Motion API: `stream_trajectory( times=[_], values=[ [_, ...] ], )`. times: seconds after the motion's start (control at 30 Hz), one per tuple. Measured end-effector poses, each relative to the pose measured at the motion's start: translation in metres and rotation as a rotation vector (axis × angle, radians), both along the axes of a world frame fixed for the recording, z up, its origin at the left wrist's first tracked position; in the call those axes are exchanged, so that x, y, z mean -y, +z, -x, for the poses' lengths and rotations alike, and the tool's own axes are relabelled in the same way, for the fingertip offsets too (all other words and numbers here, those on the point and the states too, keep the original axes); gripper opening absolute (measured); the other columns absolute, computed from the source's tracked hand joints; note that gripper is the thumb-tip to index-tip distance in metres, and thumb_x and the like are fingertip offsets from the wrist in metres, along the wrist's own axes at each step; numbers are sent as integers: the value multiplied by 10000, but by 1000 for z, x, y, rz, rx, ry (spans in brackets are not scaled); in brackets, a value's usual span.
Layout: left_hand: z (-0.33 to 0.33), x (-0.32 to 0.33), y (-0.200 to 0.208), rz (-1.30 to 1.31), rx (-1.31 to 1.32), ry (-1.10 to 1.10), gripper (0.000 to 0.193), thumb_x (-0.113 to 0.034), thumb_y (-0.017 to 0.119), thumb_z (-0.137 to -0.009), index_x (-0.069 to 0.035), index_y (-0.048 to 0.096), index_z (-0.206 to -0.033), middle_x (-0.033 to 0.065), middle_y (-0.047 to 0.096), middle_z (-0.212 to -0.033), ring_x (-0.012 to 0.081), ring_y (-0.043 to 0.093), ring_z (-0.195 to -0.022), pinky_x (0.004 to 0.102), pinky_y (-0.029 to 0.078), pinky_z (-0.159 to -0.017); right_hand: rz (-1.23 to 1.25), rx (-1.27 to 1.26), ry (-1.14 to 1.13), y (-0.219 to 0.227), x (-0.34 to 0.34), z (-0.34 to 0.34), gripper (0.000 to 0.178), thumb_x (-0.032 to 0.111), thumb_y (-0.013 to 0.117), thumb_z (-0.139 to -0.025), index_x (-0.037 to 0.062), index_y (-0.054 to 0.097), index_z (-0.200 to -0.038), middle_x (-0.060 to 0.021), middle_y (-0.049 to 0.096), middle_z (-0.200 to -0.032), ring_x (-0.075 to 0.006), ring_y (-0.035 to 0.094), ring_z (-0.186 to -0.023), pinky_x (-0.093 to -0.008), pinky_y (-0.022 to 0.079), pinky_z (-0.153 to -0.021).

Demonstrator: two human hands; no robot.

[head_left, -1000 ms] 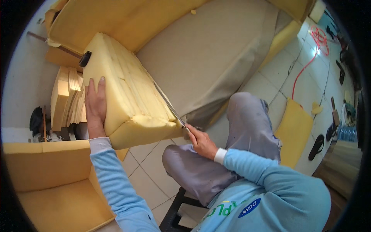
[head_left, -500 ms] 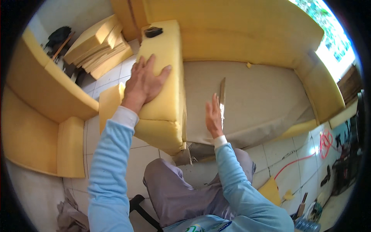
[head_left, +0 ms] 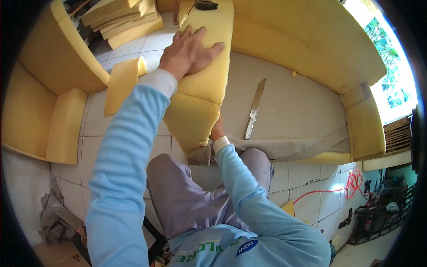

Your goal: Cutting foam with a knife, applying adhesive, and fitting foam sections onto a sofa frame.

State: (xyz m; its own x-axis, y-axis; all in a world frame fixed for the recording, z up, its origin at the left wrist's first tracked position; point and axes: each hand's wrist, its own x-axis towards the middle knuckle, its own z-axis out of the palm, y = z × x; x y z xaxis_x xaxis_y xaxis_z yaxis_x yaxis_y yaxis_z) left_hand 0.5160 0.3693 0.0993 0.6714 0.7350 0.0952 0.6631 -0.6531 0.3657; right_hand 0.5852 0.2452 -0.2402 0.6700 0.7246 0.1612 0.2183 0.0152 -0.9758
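Note:
A thick yellow foam block (head_left: 207,80) lies across a beige fabric-covered foam slab (head_left: 293,107). My left hand (head_left: 189,53) rests flat on the block's top, fingers spread. Under the block's near end, my right hand (head_left: 217,131) is tucked against its side, mostly hidden, so its grip is unclear. A long knife (head_left: 254,109) lies loose on the beige fabric just right of that hand, blade pointing away. A black tape measure (head_left: 206,5) sits at the block's far end.
Large yellow foam pieces (head_left: 311,40) ring the slab at the back and right. A small foam offcut (head_left: 120,82) lies on the tiled floor at left, stacked foam sheets (head_left: 124,18) beyond it. A red cable (head_left: 351,180) coils on the floor at right. Crumpled cloth (head_left: 55,213) lies at lower left.
My right hand has let go of the knife, which now lies on the beige fabric, and has dropped to the block's near end. My left hand stays on the block's top.

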Motion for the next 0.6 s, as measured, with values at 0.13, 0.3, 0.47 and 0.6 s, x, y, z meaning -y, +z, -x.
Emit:
stream_trajectory(
  times=[0.13, 0.3, 0.47, 0.6],
  values=[
    [-7, -5, -10, -71, 52, 25, 829, -680, 472, -854, -158, 413, -1495, 121, 351, -1574, 324, 383, -1414, 504, 446, -1080, 344, 263, 213, 14, 30, 2, 486, 122, 517, -983, 25, 438, -1453, -203, 491, -1440, -359, 505, -1312, -402, 448, -1041],
    [-3, -5, -11, -44, 45, 18, 868, -705, 471, -851, -161, 383, -1521, 125, 316, -1596, 319, 322, -1454, 512, 396, -1118, 188, -124, 151, 40, 74, 72, 587, 357, 309, -1045, 16, 296, -1523, -175, 350, -1550, -303, 337, -1428, -373, 281, -1147],
    [-3, -16, -20, -14, 112, -14, 916, -740, 480, -839, -158, 368, -1538, 156, 277, -1614, 342, 265, -1487, 499, 322, -1175, 69, -286, 100, 84, 83, 93, 664, 464, 223, -1081, 12, 206, -1568, -161, 269, -1614, -269, 246, -1494, -356, 194, -1208],
    [-8, -16, -18, -34, 111, -2, 916, -750, 477, -839, -163, 375, -1535, 174, 273, -1612, 358, 259, -1488, 475, 295, -1193, -37, -157, 202, 122, 100, 95, 619, 328, 375, -1076, 14, 189, -1577, -173, 284, -1607, -265, 285, -1477, -356, 242, -1194]
  ],
)
